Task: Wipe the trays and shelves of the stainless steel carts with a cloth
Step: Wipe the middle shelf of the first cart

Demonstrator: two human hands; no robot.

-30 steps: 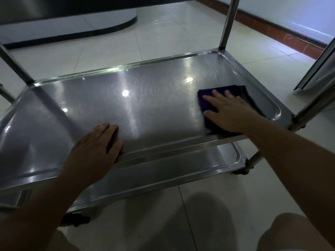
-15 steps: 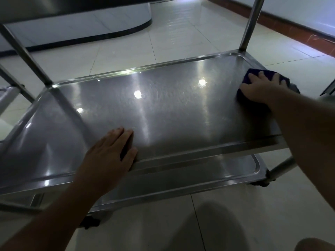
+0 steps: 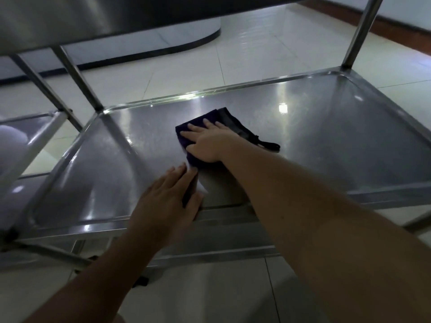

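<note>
Here the right hand (image 3: 207, 145) is pressing flat, fingers straight and slightly spread, on a folded dark purple cloth (image 3: 224, 134) lying mid-shelf on the steel cart's middle tray (image 3: 349, 136); the cloth's long axis is running from near-left toward far-right. The left hand (image 3: 170, 197) is resting open, fingers together, on the tray's near rim.

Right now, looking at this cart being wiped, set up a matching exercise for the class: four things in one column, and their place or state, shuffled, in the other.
Things
1. left hand
2. right hand
3. cloth
4. cart's lower shelf

Places or states
A. dark purple, lying on the middle tray
B. presses flat on the cloth
C. rests on the tray's near rim
D. beneath the wiped tray, bare steel

Pairs: 1-C, 2-B, 3-A, 4-D
</note>
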